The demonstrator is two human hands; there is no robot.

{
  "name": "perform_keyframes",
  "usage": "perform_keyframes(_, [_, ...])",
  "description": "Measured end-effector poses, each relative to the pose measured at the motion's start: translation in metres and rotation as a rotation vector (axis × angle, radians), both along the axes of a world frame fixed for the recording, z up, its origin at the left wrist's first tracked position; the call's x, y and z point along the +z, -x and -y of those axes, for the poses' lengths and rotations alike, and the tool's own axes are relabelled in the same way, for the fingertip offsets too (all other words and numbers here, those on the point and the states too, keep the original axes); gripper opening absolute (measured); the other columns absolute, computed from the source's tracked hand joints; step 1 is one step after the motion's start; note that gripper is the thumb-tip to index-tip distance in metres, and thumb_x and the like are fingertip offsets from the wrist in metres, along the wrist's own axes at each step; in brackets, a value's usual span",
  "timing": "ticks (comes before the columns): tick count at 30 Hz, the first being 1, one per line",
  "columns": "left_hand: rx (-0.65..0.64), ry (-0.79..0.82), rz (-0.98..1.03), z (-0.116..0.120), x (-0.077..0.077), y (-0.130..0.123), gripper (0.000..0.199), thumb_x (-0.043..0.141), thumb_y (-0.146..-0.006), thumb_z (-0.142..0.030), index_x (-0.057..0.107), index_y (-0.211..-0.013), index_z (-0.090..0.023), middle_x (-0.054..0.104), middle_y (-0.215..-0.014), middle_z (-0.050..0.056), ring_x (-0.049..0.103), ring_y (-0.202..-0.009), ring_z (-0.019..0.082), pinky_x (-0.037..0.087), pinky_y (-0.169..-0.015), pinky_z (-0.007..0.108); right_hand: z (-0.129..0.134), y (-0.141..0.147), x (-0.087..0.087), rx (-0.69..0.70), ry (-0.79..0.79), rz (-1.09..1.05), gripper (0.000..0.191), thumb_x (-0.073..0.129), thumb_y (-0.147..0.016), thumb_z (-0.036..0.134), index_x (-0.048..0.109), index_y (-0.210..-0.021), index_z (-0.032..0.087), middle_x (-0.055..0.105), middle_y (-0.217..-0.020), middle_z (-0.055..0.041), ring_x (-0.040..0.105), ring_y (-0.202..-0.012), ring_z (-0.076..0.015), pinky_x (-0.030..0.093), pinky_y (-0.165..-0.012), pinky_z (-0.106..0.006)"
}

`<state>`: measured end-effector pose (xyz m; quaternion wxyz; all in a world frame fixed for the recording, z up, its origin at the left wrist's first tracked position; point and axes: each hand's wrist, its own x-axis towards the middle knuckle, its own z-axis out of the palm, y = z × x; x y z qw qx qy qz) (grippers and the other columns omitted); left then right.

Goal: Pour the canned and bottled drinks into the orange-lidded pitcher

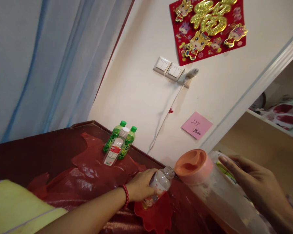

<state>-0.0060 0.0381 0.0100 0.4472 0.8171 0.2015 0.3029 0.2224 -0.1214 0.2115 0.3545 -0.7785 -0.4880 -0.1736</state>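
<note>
My left hand (140,186), with a red bead bracelet at the wrist, is wrapped around a small clear bottle (163,180) with a printed label. The bottle is uncapped and leans to the right, its lower end over a red leaf-shaped dish (158,217). My right hand (261,187) grips a large translucent pitcher (217,191) on its far side. The pitcher is tilted left, and its orange lid (191,164) is right at the bottle's mouth. Whether liquid runs between them is too small to tell. Part of the pitcher's handle is hidden by my fingers.
Two green-capped bottles (128,143) and a white-capped bottle (116,148) stand on a crumpled red plastic bag (88,172) on the dark table (9,162). A yellow cloth-like item (19,208) lies at lower left. A white cord (161,125) hangs down the wall behind.
</note>
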Motion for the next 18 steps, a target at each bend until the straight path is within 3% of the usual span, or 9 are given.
perform_keyframes(5, [-0.007,-0.020,-0.001,0.000,0.001,0.000,0.058,0.079,-0.075,-0.036,0.063,-0.130,-0.025,0.071,-0.127,0.006,0.067,-0.114,0.031,0.049,-0.092,0.036,0.001,-0.004,0.001,-0.038,0.026,-0.112,0.068,0.065,-0.057,0.088,0.080,-0.092,0.031,0.076,-0.094,0.0027,0.069,-0.095,-0.0276,0.049,-0.073,-0.030])
perform_keyframes(13, [-0.006,-0.018,-0.010,-0.002,-0.001,0.000,0.060,0.078,-0.075,-0.036,0.062,-0.132,-0.025,0.069,-0.131,0.007,0.066,-0.116,0.031,0.050,-0.093,0.036,-0.001,0.011,0.005,-0.073,-0.015,-0.133,0.071,0.064,-0.049,0.087,0.080,-0.086,0.028,0.075,-0.089,-0.0006,0.068,-0.093,-0.0302,0.050,-0.070,-0.032])
perform_keyframes(18, [-0.009,-0.029,-0.008,-0.002,-0.001,-0.002,0.059,0.077,-0.075,-0.034,0.062,-0.131,-0.025,0.069,-0.130,0.006,0.066,-0.115,0.030,0.050,-0.095,0.036,-0.002,0.016,0.006,-0.097,-0.014,-0.200,0.074,0.066,-0.044,0.086,0.080,-0.087,0.027,0.075,-0.090,-0.0023,0.067,-0.092,-0.0311,0.047,-0.057,-0.030])
